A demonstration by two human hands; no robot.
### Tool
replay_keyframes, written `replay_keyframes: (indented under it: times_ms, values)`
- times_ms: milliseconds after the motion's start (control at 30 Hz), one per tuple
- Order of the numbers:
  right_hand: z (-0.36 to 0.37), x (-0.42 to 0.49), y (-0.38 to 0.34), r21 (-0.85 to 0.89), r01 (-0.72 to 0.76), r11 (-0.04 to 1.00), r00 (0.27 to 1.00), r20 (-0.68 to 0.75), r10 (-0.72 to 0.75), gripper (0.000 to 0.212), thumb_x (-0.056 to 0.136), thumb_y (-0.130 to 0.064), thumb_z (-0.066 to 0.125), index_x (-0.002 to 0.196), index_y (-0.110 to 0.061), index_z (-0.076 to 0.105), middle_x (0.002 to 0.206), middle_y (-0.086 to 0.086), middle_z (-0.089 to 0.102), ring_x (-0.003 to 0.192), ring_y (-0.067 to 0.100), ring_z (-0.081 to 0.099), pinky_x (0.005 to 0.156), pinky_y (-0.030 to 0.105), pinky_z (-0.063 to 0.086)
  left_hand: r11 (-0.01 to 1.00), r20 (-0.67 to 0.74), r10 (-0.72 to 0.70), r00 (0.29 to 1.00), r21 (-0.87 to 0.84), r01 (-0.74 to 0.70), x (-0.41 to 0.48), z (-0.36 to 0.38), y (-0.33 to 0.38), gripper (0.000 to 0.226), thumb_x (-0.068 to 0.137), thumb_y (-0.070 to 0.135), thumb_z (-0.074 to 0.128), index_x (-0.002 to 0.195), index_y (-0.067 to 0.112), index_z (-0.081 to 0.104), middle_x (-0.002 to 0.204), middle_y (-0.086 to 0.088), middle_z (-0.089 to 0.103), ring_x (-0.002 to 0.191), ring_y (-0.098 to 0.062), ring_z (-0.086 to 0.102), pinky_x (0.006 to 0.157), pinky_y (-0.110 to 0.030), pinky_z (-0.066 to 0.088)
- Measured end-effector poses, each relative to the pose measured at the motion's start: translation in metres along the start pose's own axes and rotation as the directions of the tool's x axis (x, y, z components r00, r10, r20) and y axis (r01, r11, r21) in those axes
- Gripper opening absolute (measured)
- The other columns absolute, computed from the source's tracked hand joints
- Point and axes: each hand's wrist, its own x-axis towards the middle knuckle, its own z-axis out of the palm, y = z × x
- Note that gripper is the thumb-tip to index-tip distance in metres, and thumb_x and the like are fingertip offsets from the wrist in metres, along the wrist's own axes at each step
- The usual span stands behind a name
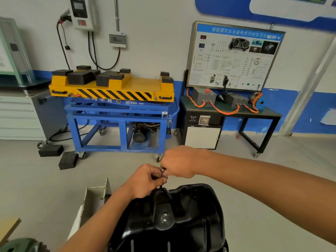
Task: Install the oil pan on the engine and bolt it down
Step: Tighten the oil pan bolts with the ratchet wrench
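Slim chrome tool (163,171) clamped in left grip (147,180) and right grip (177,161); shaft drops to far rim of glossy black steel oil pan (183,218).

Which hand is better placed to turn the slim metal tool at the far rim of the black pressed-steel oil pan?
Right, likely. The right hand grips the top of the slim metal tool, free to twist; the left hand pinches its shaft lower, steadying it above the black pressed-steel oil pan.

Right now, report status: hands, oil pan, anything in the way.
Left hand and right hand both grip a slim metal tool at far rim of oil pan. Pan sump up. No obstruction seen.
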Motion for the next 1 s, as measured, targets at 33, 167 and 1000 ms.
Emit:
replay_keyframes:
  times_ms: [33, 167, 1000]
  values:
    - [-0.001, 0.001, 0.000, 0.041, -0.026, 0.999, 1.000, -0.006, 0.026, 0.030, 0.103, -0.030, 0.050, 0.080, -0.012, 0.055, 0.074, 0.003, 0.049, 0.067, 0.022, 0.053, 0.051, 0.033, 0.037, 1.000, -0.007, -0.004, 1.000, 0.015, 0.004, 0.000, 0.000, -0.001, 0.012, 0.090, 0.013, 0.073, 0.082, 0.004, 0.075, 0.077, -0.017, 0.072, 0.067, -0.015, 0.057, 0.067, -0.040, 0.052]
    - [-0.003, 0.005, -0.005, 0.261, -0.149, 0.954, 0.989, 0.034, 0.145, 0.048, 0.102, -0.040, 0.045, 0.070, -0.009, 0.060, 0.068, 0.009, 0.066, 0.063, 0.023, 0.060, 0.052, 0.033, 0.045, 0.998, -0.020, 0.000, 1.000, 0.055, 0.001, 0.001, -0.001, -0.001, 0.017, 0.090, 0.016, 0.073, 0.078, 0.005, 0.073, 0.076, -0.022, 0.068, 0.064, -0.014, 0.052, 0.066, -0.042, 0.051]
    - [-0.005, 0.009, -0.007, 0.221, -0.133, 0.966, 0.991, 0.018, 0.132, 0.039, 0.096, -0.031, 0.063, 0.063, -0.013, 0.050, 0.065, 0.004, 0.049, 0.061, 0.022, 0.053, 0.053, 0.032, 0.042, 0.998, 0.010, -0.006, 1.000, 0.058, 0.005, -0.004, -0.001, 0.009, 0.039, 0.091, 0.020, 0.074, 0.068, -0.009, 0.063, 0.056, -0.017, 0.046, 0.056, -0.019, 0.036, 0.059, -0.029, 0.035]
